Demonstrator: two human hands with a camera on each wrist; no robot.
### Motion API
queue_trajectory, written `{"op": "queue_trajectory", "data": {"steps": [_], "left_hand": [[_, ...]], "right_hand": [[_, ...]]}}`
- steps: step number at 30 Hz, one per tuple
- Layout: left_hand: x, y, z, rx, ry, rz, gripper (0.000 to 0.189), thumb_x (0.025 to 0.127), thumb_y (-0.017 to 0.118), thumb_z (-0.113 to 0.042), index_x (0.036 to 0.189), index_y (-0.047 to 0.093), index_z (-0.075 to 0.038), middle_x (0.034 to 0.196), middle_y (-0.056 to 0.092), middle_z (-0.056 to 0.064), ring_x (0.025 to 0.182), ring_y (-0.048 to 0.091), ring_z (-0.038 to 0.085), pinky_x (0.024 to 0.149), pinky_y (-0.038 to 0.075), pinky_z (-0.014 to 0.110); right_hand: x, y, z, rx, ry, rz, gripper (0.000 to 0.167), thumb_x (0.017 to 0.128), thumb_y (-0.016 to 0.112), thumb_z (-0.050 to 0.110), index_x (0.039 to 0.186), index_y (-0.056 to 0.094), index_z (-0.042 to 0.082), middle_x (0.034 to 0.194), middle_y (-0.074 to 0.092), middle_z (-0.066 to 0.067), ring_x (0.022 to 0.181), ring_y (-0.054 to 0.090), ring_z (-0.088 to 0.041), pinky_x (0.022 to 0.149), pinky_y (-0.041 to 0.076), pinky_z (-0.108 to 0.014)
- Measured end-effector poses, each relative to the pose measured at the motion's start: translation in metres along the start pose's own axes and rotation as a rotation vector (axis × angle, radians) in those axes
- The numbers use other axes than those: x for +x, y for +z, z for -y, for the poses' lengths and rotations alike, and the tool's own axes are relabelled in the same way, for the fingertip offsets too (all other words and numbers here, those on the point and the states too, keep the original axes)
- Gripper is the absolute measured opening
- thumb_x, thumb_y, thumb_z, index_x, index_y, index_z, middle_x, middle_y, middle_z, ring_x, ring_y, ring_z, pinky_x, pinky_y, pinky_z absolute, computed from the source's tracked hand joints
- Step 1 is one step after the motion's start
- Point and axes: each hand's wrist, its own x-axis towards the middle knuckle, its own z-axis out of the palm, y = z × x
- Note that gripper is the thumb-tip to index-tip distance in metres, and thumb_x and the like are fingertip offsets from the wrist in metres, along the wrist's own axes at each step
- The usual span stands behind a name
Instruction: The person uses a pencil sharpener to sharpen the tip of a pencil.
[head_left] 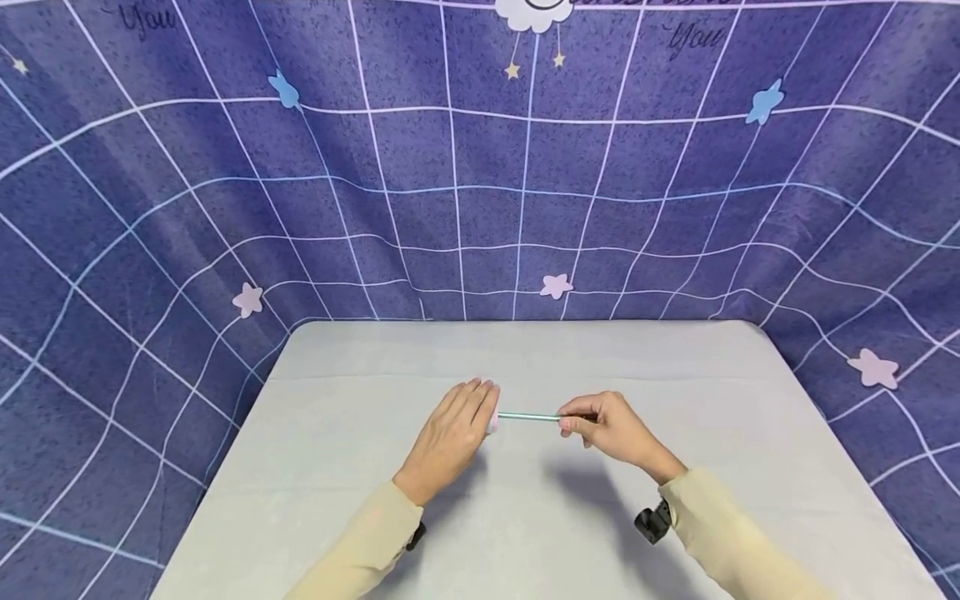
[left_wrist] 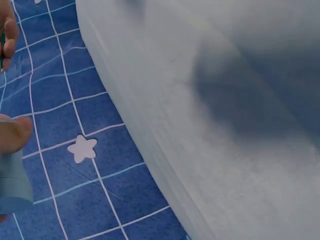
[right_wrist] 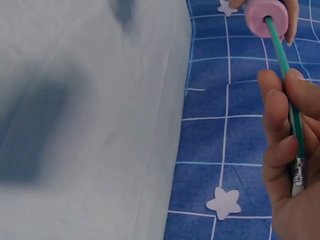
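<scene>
My left hand holds a small round pencil sharpener, its pink end facing right. In the left wrist view, the light blue body of the sharpener shows below the thumb. A green pencil runs level from the hole in the pink end across to my right hand. The right thumb and fingers grip the pencil along its rear part. Its metal band and white eraser end lie within the curled fingers in the right wrist view. The pencil's tip is hidden inside the sharpener.
Both hands are above a table with a white cover, and their shadows fall on it. A blue curtain with a grid and star pattern surrounds its back and sides. A black wrist camera sits at the right sleeve.
</scene>
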Motion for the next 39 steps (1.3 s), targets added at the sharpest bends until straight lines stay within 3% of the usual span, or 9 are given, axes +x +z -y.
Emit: {"op": "queue_trajectory", "data": {"steps": [3, 6, 10, 16, 20, 25, 29, 35, 39], "left_hand": [[0.0, 0.001, 0.001, 0.011, 0.0, 0.031, 0.038, 0.091, 0.055, -0.015, 0.124, 0.056, 0.003, 0.121, 0.063, 0.015, 0.115, 0.059, 0.029, 0.102, 0.046, 0.038], [0.0, -0.002, 0.005, -0.046, -0.039, 0.097, 0.051, 0.078, 0.073, -0.018, 0.123, 0.056, 0.003, 0.121, 0.063, 0.015, 0.114, 0.06, 0.029, 0.1, 0.047, 0.038], [0.006, -0.013, 0.013, -0.213, -0.124, 0.235, 0.059, 0.07, 0.081, -0.016, 0.121, 0.058, 0.001, 0.117, 0.065, 0.014, 0.11, 0.061, 0.028, 0.099, 0.048, 0.038], [0.022, -0.031, 0.029, -0.473, -0.179, 0.512, 0.031, 0.073, 0.079, -0.017, 0.092, 0.055, -0.017, 0.078, 0.058, -0.009, 0.072, 0.054, 0.01, 0.067, 0.05, 0.028], [0.026, -0.037, 0.032, -0.497, -0.185, 0.552, 0.032, 0.074, 0.079, -0.017, 0.087, 0.05, -0.02, 0.074, 0.051, -0.013, 0.068, 0.049, 0.006, 0.063, 0.047, 0.025], [0.022, -0.036, 0.026, -0.431, -0.083, 0.424, 0.034, 0.071, 0.08, -0.017, 0.091, 0.053, -0.015, 0.077, 0.058, -0.009, 0.069, 0.055, 0.009, 0.072, 0.053, 0.03], [0.018, -0.03, 0.022, -0.276, 0.014, 0.259, 0.047, 0.069, 0.082, -0.019, 0.108, 0.06, -0.006, 0.096, 0.067, 0.002, 0.086, 0.065, 0.016, 0.086, 0.053, 0.032], [0.015, -0.014, 0.018, -0.159, 0.11, 0.003, 0.047, 0.072, 0.076, -0.011, 0.114, 0.061, 0.002, 0.105, 0.066, 0.01, 0.095, 0.064, 0.02, 0.088, 0.052, 0.029], [0.008, -0.002, 0.012, -0.103, 0.12, -0.127, 0.027, 0.092, 0.057, -0.013, 0.112, 0.063, 0.004, 0.104, 0.068, 0.013, 0.096, 0.065, 0.023, 0.089, 0.053, 0.032]], "right_hand": [[-0.003, 0.006, -0.002, -0.117, -0.092, -0.066, 0.01, 0.086, 0.068, 0.008, 0.093, 0.073, 0.004, 0.074, 0.07, -0.008, 0.05, 0.05, -0.001, 0.046, 0.048, -0.021], [-0.004, 0.013, -0.005, -0.399, -0.32, -0.195, 0.013, 0.081, 0.072, 0.007, 0.094, 0.073, 0.008, 0.08, 0.072, -0.001, 0.057, 0.059, -0.004, 0.049, 0.049, -0.02], [-0.004, 0.024, -0.01, -0.77, -0.638, -0.42, 0.015, 0.092, 0.058, 0.006, 0.099, 0.072, 0.007, 0.088, 0.073, -0.002, 0.071, 0.068, -0.014, 0.061, 0.055, -0.027], [-0.005, 0.034, -0.013, -0.901, -0.949, -0.627, 0.026, 0.097, 0.046, 0.002, 0.099, 0.072, 0.0, 0.091, 0.073, -0.009, 0.076, 0.069, -0.021, 0.068, 0.056, -0.032], [-0.003, 0.035, -0.013, -0.914, -1.02, -0.651, 0.022, 0.095, 0.05, 0.0, 0.1, 0.072, 0.0, 0.092, 0.073, -0.01, 0.077, 0.069, -0.02, 0.067, 0.057, -0.031], [-0.004, 0.032, -0.014, -0.854, -0.97, -0.614, 0.027, 0.094, 0.045, -0.003, 0.097, 0.072, 0.002, 0.087, 0.072, -0.005, 0.067, 0.066, -0.017, 0.059, 0.055, -0.027], [-0.005, 0.026, -0.011, -0.684, -0.822, -0.485, 0.022, 0.096, 0.049, 0.003, 0.098, 0.07, 0.004, 0.084, 0.072, -0.003, 0.063, 0.065, -0.012, 0.055, 0.053, -0.022], [-0.003, 0.006, 0.002, -0.159, -0.267, -0.051, 0.018, 0.082, 0.067, -0.003, 0.099, 0.071, 0.003, 0.08, 0.072, -0.005, 0.054, 0.051, 0.002, 0.046, 0.046, -0.015], [0.006, -0.011, 0.006, 0.133, 0.043, 0.245, 0.017, 0.089, 0.061, 0.001, 0.103, 0.067, -0.007, 0.084, 0.071, -0.019, 0.052, 0.054, -0.004, 0.041, 0.044, -0.019]]}}
